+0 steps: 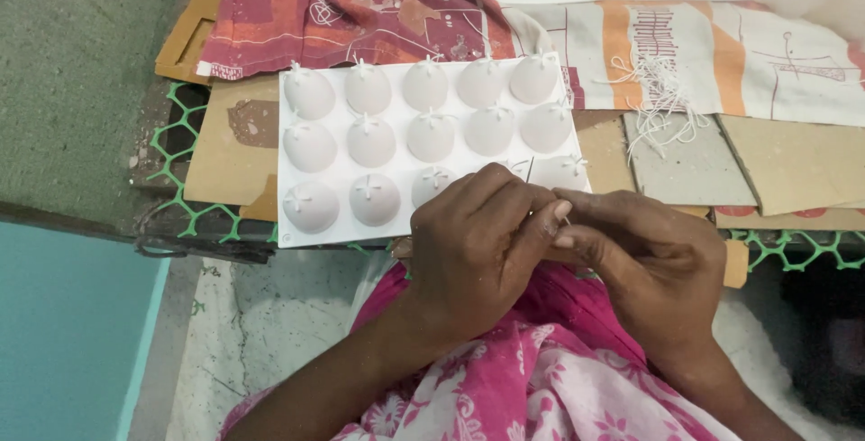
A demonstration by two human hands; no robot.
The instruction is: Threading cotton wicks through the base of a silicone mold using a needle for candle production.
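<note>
The left hand [478,247] and the right hand [644,265] meet fingertip to fingertip just above the near right corner of a white moulded plastic tray of domed cavities [290,225], and between them stands a thin dark needle-like pin [531,171], upright, its top showing above the knuckles. The left hand's grip is closed, thumb and curled fingers pressed together around the lower part of the pin; the right hand's thumb and forefinger are pinched together against the left fingertips, though what lies between them is too small to tell. The tray lies flat on the desk, and each white dome [370,142] carries a small cross of white thread on top; the hands cover part of the near row. Beyond the tray to the right, a loose bundle of short white threads [662,94] rests on a striped orange and cream cloth [793,63]. Flat brown cardboard pieces [230,148] lie beneath and beside the tray, over a green plastic mesh [185,126]. A pink floral garment [541,387] covers the person's lap below the hands.
</note>
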